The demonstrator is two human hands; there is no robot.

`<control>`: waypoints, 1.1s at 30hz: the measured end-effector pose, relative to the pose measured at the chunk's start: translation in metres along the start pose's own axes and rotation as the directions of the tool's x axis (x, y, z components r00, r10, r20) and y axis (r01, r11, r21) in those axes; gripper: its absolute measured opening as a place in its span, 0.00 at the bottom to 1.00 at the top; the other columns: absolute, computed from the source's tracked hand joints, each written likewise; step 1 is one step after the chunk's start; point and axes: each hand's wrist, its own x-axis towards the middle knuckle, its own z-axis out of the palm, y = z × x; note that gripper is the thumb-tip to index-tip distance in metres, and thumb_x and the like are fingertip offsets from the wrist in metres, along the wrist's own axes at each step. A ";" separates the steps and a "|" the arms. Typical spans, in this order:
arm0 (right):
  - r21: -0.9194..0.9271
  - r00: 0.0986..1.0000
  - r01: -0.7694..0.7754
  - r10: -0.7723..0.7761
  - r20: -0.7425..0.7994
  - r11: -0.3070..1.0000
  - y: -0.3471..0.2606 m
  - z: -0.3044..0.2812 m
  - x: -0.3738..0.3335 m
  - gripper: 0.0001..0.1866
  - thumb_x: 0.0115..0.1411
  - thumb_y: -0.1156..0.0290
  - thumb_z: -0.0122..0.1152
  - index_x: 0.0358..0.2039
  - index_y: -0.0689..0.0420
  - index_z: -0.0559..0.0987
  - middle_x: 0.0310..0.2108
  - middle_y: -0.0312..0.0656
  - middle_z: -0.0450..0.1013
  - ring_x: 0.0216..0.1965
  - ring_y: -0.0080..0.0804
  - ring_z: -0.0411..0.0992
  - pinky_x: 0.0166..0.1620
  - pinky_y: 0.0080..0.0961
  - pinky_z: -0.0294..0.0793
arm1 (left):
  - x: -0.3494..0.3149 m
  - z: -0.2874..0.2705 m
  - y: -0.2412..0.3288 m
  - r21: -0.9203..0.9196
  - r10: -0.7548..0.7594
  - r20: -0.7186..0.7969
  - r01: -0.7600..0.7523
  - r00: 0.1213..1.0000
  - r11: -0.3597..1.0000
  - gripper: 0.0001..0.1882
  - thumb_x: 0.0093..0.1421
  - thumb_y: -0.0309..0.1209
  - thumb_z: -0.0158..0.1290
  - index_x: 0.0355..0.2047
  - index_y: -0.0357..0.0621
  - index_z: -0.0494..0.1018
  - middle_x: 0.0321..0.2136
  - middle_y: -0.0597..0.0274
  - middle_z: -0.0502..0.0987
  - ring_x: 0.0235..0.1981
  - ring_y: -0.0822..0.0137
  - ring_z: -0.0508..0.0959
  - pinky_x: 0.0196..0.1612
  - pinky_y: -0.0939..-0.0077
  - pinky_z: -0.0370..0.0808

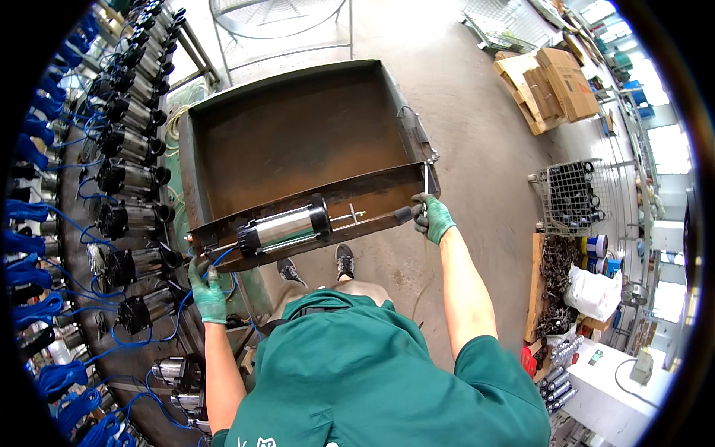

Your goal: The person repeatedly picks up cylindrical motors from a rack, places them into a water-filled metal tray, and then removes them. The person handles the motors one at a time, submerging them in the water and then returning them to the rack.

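A steel pump with black ends lies sideways on a narrow ledge along the near side of a rusty, open metal tank. A thin shaft with a small crosspiece stands out from its right end. My left hand, in a green glove, is curled at the ledge's left end beside a blue cable; what its fingers hold is hidden. My gloved right hand is closed round a slim pale rod at the tank's right corner. A dark stub sits beside its fingers.
Similar pumps with coiled blue cables line the bench on my left. Beyond the tank stands a metal frame. On the right are cardboard boxes, a wire basket, a white sack and a white table.
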 end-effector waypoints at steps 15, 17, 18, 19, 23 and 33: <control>-0.446 0.579 0.808 -0.382 0.720 0.385 0.096 0.279 -0.138 0.16 0.64 0.66 0.68 0.50 0.57 0.80 0.39 0.57 0.79 0.41 0.57 0.80 0.43 0.48 0.79 | -0.004 0.094 0.167 -0.600 -0.036 0.272 0.198 0.962 0.775 0.20 0.77 0.46 0.48 0.55 0.41 0.70 0.33 0.61 0.75 0.29 0.68 0.78 0.31 0.71 0.79; -0.540 0.572 0.817 -0.173 0.802 0.202 0.101 0.289 -0.134 0.23 0.62 0.64 0.73 0.56 0.53 0.80 0.42 0.49 0.82 0.39 0.51 0.80 0.43 0.42 0.81 | 0.009 0.087 0.141 -0.724 -0.172 0.241 0.295 0.955 0.623 0.16 0.78 0.43 0.48 0.47 0.42 0.72 0.25 0.66 0.70 0.19 0.75 0.67 0.21 0.77 0.67; -0.513 0.523 0.852 -0.194 0.830 0.105 0.088 0.294 -0.143 0.23 0.61 0.64 0.73 0.56 0.53 0.80 0.43 0.49 0.82 0.40 0.51 0.81 0.43 0.42 0.82 | 0.018 0.079 0.129 -0.727 -0.269 0.177 0.310 0.947 0.613 0.16 0.77 0.44 0.49 0.43 0.43 0.73 0.23 0.68 0.68 0.17 0.76 0.63 0.19 0.78 0.62; -0.482 0.473 0.876 -0.210 0.856 0.011 0.073 0.295 -0.154 0.23 0.61 0.63 0.73 0.56 0.53 0.80 0.44 0.50 0.81 0.41 0.51 0.81 0.44 0.43 0.82 | 0.026 0.067 0.113 -0.729 -0.365 0.112 0.326 0.924 0.601 0.16 0.77 0.45 0.50 0.40 0.44 0.73 0.20 0.69 0.65 0.15 0.77 0.59 0.18 0.79 0.56; -0.354 0.190 0.919 -0.593 0.782 -0.172 0.019 0.283 -0.137 0.14 0.59 0.72 0.69 0.46 0.56 0.82 0.34 0.48 0.79 0.33 0.50 0.78 0.38 0.45 0.78 | 0.058 0.004 0.049 -0.677 -0.567 0.059 0.450 0.822 0.582 0.19 0.75 0.49 0.51 0.36 0.48 0.74 0.17 0.69 0.67 0.11 0.76 0.60 0.13 0.80 0.55; -0.675 0.635 0.727 -0.495 0.593 0.123 0.007 0.287 -0.084 0.08 0.63 0.68 0.67 0.37 0.59 0.85 0.33 0.49 0.82 0.32 0.46 0.81 0.37 0.37 0.81 | 0.094 -0.028 -0.019 -0.407 -0.645 0.312 0.712 0.697 0.572 0.17 0.73 0.49 0.56 0.34 0.51 0.75 0.19 0.69 0.74 0.10 0.80 0.62 0.12 0.82 0.57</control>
